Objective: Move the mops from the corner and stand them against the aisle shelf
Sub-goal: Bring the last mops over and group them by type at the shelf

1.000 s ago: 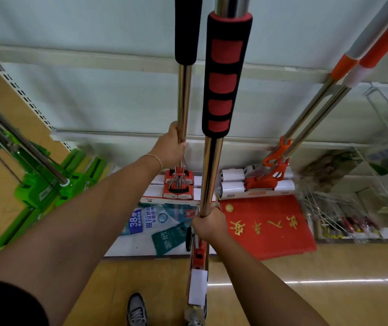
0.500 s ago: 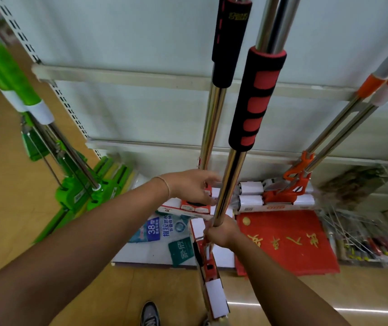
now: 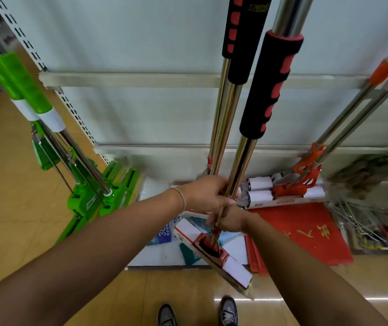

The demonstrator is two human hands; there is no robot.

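A steel-poled mop with a black-and-red foam grip (image 3: pixel 268 85) is held in front of the aisle shelf (image 3: pixel 129 80). My right hand (image 3: pixel 231 221) grips its pole low down, just above the red-and-white mop head (image 3: pixel 223 260), which hangs tilted off the floor. My left hand (image 3: pixel 203 194) wraps round the same pole right above the right hand. Behind it, two more mops with black foam grips (image 3: pixel 243 43) lean upright against the shelf back.
Green mops (image 3: pixel 87 196) lean at the shelf's left end and orange mops (image 3: pixel 306 177) stand to the right. A red mat (image 3: pixel 310 234) and printed packs lie on the low base. My shoes (image 3: pixel 228 311) are on the tan floor.
My left hand let go of the rear mop, which now leans on the shelf, and moved onto the front mop's pole. The front mop head swung up and sideways.
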